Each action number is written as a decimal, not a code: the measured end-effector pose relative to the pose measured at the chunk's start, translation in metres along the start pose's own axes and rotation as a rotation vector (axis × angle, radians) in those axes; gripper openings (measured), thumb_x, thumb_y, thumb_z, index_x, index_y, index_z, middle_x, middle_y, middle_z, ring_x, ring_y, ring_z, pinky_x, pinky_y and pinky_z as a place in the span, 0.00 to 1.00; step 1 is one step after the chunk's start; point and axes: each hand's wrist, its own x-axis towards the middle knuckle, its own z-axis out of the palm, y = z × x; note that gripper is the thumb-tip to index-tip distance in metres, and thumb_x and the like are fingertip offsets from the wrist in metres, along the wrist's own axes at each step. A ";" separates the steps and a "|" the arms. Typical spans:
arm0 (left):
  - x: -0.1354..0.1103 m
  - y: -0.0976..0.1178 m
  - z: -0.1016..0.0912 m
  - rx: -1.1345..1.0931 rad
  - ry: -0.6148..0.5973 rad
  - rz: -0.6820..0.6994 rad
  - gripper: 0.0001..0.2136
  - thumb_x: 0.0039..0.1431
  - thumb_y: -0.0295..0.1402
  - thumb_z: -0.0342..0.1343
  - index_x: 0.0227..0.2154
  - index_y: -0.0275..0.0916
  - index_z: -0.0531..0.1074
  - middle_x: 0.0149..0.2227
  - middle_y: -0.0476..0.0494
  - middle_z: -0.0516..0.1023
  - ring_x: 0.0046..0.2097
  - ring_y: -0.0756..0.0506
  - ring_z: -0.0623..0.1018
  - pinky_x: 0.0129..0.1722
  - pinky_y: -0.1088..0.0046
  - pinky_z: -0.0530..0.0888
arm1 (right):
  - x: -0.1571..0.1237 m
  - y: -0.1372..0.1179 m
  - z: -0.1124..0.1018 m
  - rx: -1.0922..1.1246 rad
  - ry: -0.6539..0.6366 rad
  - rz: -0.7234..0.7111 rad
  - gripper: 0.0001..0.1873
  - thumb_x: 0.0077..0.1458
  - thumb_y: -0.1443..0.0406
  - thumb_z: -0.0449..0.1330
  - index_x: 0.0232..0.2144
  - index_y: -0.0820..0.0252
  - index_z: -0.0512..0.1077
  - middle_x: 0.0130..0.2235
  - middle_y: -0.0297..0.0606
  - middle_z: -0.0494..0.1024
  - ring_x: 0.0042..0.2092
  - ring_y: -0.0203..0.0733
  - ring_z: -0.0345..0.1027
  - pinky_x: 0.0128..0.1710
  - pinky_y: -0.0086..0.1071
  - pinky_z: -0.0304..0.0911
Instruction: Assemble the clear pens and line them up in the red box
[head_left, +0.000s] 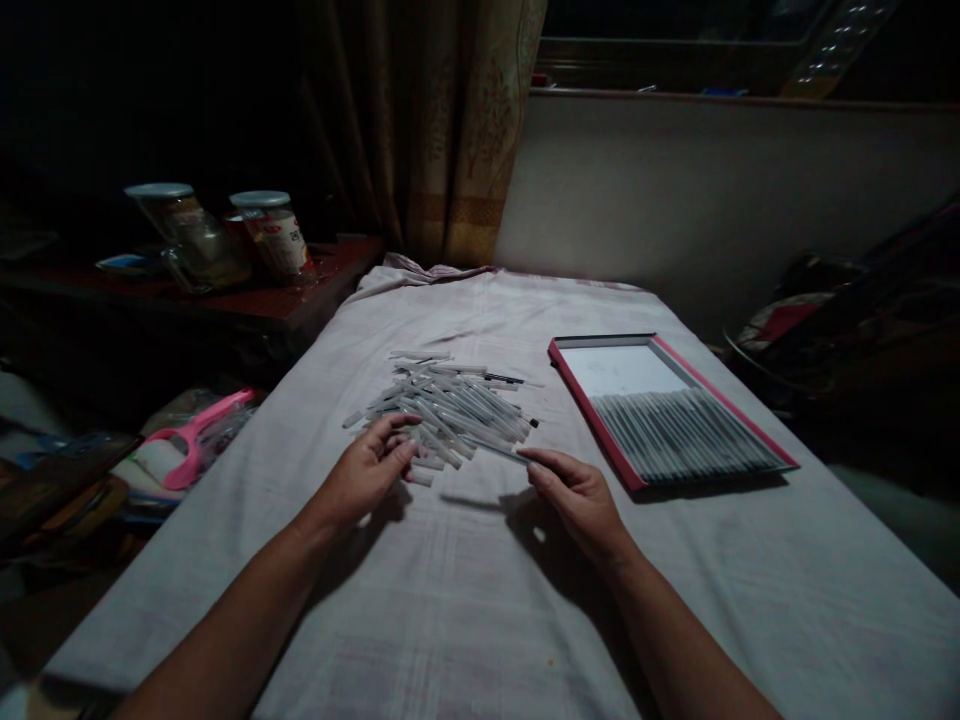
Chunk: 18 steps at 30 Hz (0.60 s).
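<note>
A loose pile of clear pens [446, 408] lies on the white cloth [480, 580] in the middle of the table. My left hand [369, 470] rests at the pile's near left edge, fingers curled and pinching at a pen or a cap. My right hand [571, 490] sits at the pile's near right, its fingertips pinched on the end of one pen [499, 450] that reaches back into the pile. To the right stands a flat red-edged box [600, 418] with a row of pens [686, 435] packed side by side in its near half.
Two lidded jars [270, 235] stand on a dark wooden shelf at the back left. A pink-handled tool [191, 440] lies among clutter left of the table. A curtain [450, 130] hangs behind, and bags sit in the dark at the right.
</note>
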 end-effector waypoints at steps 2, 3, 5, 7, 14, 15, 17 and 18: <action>0.006 -0.003 0.015 -0.202 -0.026 -0.077 0.26 0.47 0.47 0.64 0.47 0.40 0.69 0.27 0.52 0.73 0.22 0.53 0.70 0.15 0.82 0.59 | -0.001 0.001 0.000 0.025 -0.003 0.023 0.18 0.47 0.55 0.66 0.36 0.61 0.83 0.22 0.34 0.74 0.23 0.34 0.62 0.22 0.27 0.57; 0.009 -0.006 0.021 -0.269 -0.043 -0.118 0.25 0.46 0.47 0.65 0.45 0.40 0.69 0.27 0.52 0.74 0.21 0.54 0.69 0.14 0.83 0.59 | -0.001 0.001 -0.001 0.036 -0.009 0.035 0.18 0.47 0.55 0.66 0.36 0.62 0.83 0.21 0.33 0.72 0.22 0.33 0.59 0.21 0.27 0.55; 0.011 -0.012 0.028 -0.377 -0.046 -0.181 0.22 0.44 0.45 0.68 0.39 0.39 0.69 0.28 0.51 0.76 0.18 0.56 0.68 0.14 0.84 0.60 | -0.001 0.003 -0.001 0.044 -0.030 0.047 0.18 0.47 0.54 0.66 0.35 0.62 0.83 0.19 0.31 0.69 0.21 0.32 0.57 0.20 0.26 0.53; 0.010 -0.017 0.031 -0.447 -0.035 -0.219 0.21 0.43 0.43 0.70 0.36 0.39 0.68 0.30 0.49 0.79 0.18 0.57 0.68 0.14 0.85 0.62 | -0.001 0.004 -0.001 0.035 -0.054 0.042 0.17 0.48 0.55 0.66 0.34 0.62 0.83 0.19 0.31 0.69 0.21 0.32 0.57 0.19 0.26 0.53; 0.002 -0.021 0.030 -0.487 -0.059 -0.261 0.24 0.43 0.45 0.70 0.36 0.38 0.67 0.24 0.50 0.78 0.16 0.58 0.66 0.13 0.88 0.57 | -0.003 0.006 0.003 -0.028 -0.101 0.019 0.14 0.50 0.58 0.64 0.34 0.61 0.83 0.20 0.33 0.71 0.22 0.34 0.62 0.22 0.27 0.58; 0.002 -0.021 0.030 -0.470 -0.075 -0.266 0.24 0.44 0.46 0.70 0.36 0.38 0.67 0.21 0.51 0.77 0.15 0.58 0.64 0.13 0.88 0.57 | -0.004 0.007 0.003 -0.044 -0.099 0.011 0.14 0.51 0.58 0.64 0.34 0.60 0.83 0.20 0.33 0.71 0.22 0.35 0.62 0.22 0.27 0.59; 0.001 -0.020 0.030 -0.446 -0.091 -0.271 0.25 0.44 0.48 0.69 0.37 0.38 0.66 0.19 0.52 0.76 0.14 0.58 0.62 0.13 0.87 0.56 | -0.004 0.007 0.003 -0.076 -0.098 -0.009 0.13 0.52 0.58 0.63 0.35 0.60 0.83 0.21 0.34 0.73 0.22 0.35 0.64 0.22 0.28 0.61; 0.001 -0.020 0.030 -0.440 -0.092 -0.272 0.25 0.44 0.48 0.69 0.37 0.38 0.66 0.19 0.52 0.76 0.14 0.58 0.62 0.13 0.87 0.56 | -0.004 0.007 0.003 -0.092 -0.099 -0.019 0.13 0.52 0.58 0.63 0.35 0.60 0.82 0.22 0.34 0.74 0.23 0.35 0.65 0.23 0.28 0.62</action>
